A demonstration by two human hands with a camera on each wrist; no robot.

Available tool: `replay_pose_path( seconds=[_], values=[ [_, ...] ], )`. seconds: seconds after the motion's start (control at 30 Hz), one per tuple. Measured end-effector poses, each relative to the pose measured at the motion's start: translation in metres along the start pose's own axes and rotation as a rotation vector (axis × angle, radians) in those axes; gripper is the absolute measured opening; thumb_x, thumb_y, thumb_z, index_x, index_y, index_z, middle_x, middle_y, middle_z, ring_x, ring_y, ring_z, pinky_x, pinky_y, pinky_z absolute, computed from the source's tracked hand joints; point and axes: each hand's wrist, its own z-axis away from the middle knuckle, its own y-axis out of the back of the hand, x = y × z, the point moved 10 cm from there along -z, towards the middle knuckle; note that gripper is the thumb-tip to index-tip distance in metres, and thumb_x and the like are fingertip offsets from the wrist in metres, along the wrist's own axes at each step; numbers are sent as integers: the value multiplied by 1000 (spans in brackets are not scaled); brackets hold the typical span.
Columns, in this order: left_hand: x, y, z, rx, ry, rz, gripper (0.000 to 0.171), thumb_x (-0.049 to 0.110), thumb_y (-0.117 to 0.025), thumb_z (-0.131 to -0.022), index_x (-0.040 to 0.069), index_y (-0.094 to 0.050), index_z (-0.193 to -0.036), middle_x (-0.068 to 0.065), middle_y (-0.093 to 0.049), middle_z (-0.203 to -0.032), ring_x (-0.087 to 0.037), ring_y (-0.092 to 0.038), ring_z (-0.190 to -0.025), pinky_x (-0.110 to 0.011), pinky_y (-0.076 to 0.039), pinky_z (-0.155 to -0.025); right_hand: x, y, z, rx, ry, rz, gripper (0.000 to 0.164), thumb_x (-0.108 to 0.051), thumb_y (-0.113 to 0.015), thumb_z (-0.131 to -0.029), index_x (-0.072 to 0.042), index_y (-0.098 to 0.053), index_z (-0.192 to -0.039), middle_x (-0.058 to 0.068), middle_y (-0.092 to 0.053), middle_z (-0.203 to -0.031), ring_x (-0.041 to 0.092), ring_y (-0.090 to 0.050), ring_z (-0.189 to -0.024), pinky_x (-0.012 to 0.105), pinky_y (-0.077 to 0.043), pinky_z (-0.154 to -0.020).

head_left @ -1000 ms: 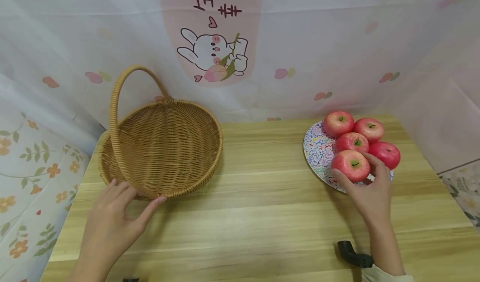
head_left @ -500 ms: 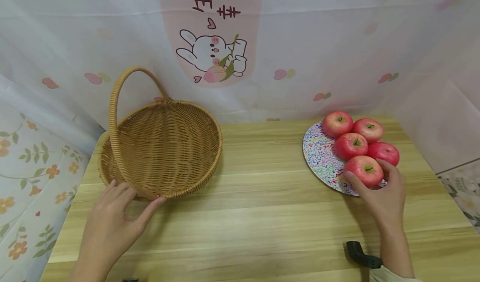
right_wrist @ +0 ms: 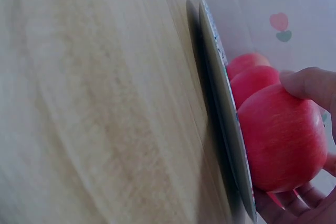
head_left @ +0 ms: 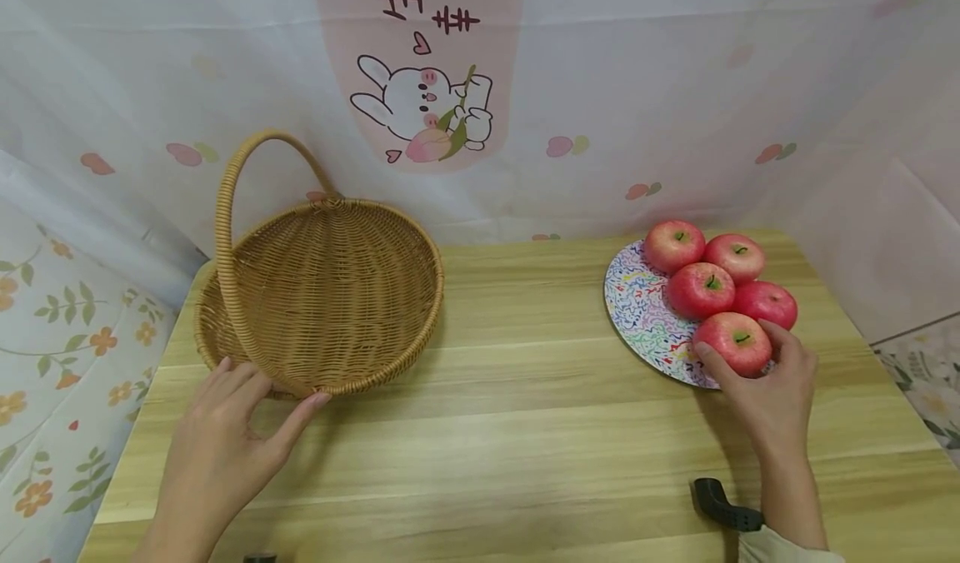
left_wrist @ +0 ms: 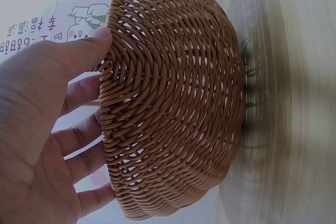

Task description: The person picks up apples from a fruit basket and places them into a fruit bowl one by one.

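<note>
A wicker basket (head_left: pixel 439 296) with a tall arched handle (head_left: pixel 225 230) stands on the left of the table, nothing in its bowl. My left hand (head_left: pixel 225 446) grips its near rim, the thumb on the edge and the other fingers behind it; the left wrist view shows the woven outer side (left_wrist: pixel 168 98). On the right, a round plate (head_left: pixel 633 321) with multicoloured squiggles bears several red apples. My right hand (head_left: pixel 780 401) holds the nearest apple (head_left: pixel 731 342) between thumb and fingers, low at the plate's front edge. In the right wrist view this apple (right_wrist: pixel 283 135) appears against the plate's surface.
The wood-grain table (head_left: pixel 495 430) spans the space between basket and plate. A printed curtain (head_left: pixel 600 88) hangs right behind both. Black curved pieces (head_left: pixel 723 509) show by the right wrist and at the lower left edge.
My right hand has shifted the nearest apple a little right and toward me across the plate, away from the middle apple. The left hand and basket stay put.
</note>
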Motion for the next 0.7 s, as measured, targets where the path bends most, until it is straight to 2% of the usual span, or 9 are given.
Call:
replay_pose_path(
  seconds=[0.37, 0.5, 0.57, 0.7],
  values=[
    [0, 0, -1, 8, -3, 8, 41, 39, -90, -82, 8, -64, -75, -6, -70, -82, -34, -68, -86, -55, -40, -124, 0, 0, -2, 7, 27, 13, 80, -31, -88, -83, -11, -52, -152, 10, -45, -142, -4, -28, -114, 29, -37, -98],
    [0, -1, -1, 14, -8, 14, 45, 47, -86, -87, 7, -67, -78, -7, -71, -84, -35, -68, -87, -52, -38, -126, 0, -2, -2, -3, 42, 24, 81, -31, -87, -85, -10, -49, -153, 14, -44, -145, -2, -27, -116, 31, -38, -100],
    [0, 0, -1, 16, -6, 13, 49, 53, -82, -90, 7, -67, -79, -7, -71, -84, -35, -69, -88, -51, -38, -126, 0, -2, -2, -8, 52, 28, 82, -30, -86, -85, -9, -48, -154, 16, -44, -147, 1, -28, -119, 33, -38, -100],
    [0, 0, 0, 18, -6, 10, 47, 49, -85, -88, 7, -66, -77, -7, -70, -82, -35, -68, -86, -51, -38, -126, 0, -2, -1, -22, 67, 40, 83, -31, -85, -86, -9, -45, -156, 18, -43, -150, 16, -33, -128, 38, -38, -103]
  ],
)
